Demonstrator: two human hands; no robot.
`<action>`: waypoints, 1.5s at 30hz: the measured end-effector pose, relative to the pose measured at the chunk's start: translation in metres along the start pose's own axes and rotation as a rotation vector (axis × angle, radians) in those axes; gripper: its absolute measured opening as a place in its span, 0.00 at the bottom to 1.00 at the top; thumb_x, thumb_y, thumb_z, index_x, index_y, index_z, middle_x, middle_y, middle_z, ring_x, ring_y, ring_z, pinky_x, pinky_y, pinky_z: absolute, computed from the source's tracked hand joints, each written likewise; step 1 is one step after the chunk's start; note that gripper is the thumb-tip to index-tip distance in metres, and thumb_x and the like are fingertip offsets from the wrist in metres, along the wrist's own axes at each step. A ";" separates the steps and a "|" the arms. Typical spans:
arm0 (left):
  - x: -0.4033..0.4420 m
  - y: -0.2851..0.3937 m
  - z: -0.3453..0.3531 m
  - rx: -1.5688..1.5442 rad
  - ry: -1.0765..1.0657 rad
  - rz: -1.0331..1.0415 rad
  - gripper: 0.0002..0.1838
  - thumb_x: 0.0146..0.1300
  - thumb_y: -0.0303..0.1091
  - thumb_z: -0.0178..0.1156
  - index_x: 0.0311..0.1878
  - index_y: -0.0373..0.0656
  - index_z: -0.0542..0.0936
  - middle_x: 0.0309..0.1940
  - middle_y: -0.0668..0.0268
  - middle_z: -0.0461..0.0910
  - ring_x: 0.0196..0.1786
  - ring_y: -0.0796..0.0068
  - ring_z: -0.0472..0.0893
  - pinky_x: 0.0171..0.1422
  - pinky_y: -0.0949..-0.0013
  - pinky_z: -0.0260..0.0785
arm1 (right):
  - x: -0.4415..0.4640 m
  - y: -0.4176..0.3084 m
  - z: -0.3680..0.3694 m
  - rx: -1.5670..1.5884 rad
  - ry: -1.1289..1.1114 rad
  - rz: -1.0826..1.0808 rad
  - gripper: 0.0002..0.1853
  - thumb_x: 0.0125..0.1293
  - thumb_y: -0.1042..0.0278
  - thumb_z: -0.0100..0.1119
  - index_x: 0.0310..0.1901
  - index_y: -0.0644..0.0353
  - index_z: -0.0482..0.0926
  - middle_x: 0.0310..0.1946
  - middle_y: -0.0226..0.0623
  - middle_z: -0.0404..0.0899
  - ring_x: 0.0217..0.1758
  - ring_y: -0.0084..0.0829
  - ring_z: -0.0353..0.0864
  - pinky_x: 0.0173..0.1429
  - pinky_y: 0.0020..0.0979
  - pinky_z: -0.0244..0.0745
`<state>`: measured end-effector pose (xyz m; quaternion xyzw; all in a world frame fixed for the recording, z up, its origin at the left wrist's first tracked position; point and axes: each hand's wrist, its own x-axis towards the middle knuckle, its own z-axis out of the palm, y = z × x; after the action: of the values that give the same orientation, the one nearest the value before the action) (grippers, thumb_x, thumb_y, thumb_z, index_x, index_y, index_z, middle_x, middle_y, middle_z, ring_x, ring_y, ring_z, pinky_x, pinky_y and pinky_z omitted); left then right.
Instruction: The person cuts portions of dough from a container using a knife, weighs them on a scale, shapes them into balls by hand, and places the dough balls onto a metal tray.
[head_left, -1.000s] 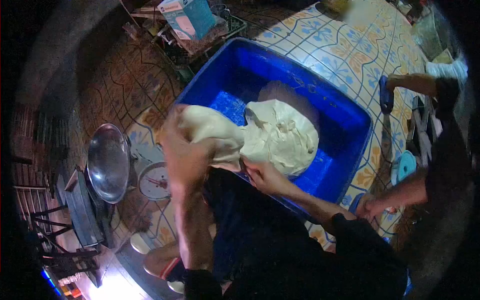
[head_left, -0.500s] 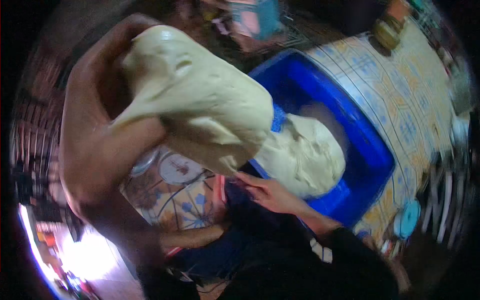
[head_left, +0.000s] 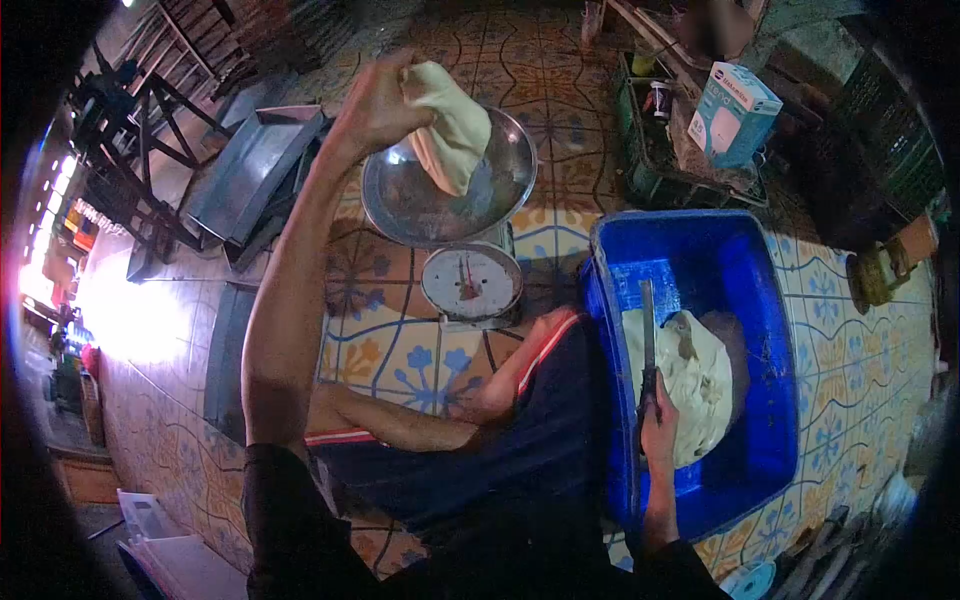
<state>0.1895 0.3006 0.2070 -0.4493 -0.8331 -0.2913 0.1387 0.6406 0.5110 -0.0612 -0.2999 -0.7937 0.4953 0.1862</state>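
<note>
Dough [head_left: 455, 135] has swung away from the tub [head_left: 778, 400]; the left hand's [head_left: 376, 108] fingers clamp its end, so it hangs from them over the scale's [head_left: 470, 285] bowl [head_left: 435, 215]. Right hand's [head_left: 659, 432] fingers wrap a knife's [head_left: 648, 325] handle, beside the lump [head_left: 708, 390] in the tub.

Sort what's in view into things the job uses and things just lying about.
In use:
- dough piece, in the left hand
- knife, in the right hand
- remaining dough
- blue tub
- bowl and scale, probably

Apparently lying about:
- metal tray
- cardboard box
- crate
</note>
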 end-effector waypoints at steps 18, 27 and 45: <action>-0.126 -0.043 0.032 0.093 0.329 -0.194 0.16 0.60 0.37 0.62 0.49 0.40 0.80 0.48 0.54 0.78 0.54 0.59 0.76 0.59 0.60 0.66 | 0.002 -0.001 0.011 0.085 0.013 0.070 0.26 0.66 0.83 0.43 0.67 0.67 0.60 0.61 0.42 0.70 0.63 0.27 0.67 0.66 0.25 0.58; -0.114 0.001 0.057 -0.206 0.296 -0.375 0.10 0.65 0.31 0.57 0.44 0.38 0.83 0.32 0.66 0.83 0.34 0.82 0.79 0.37 0.75 0.70 | 0.001 -0.005 0.009 0.079 0.032 0.045 0.27 0.66 0.80 0.45 0.67 0.61 0.61 0.45 0.34 0.77 0.42 0.21 0.72 0.51 0.21 0.66; -0.030 -0.037 0.045 0.078 0.302 -0.195 0.08 0.58 0.33 0.60 0.33 0.36 0.80 0.31 0.50 0.80 0.38 0.48 0.80 0.40 0.54 0.69 | 0.180 -0.266 0.242 0.308 -0.307 -0.359 0.22 0.68 0.72 0.45 0.63 0.65 0.63 0.34 0.51 0.77 0.37 0.44 0.80 0.42 0.42 0.73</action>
<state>0.1771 0.2918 0.1430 -0.3117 -0.8530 -0.3350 0.2508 0.2844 0.3795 0.0714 -0.0444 -0.7685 0.6087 0.1920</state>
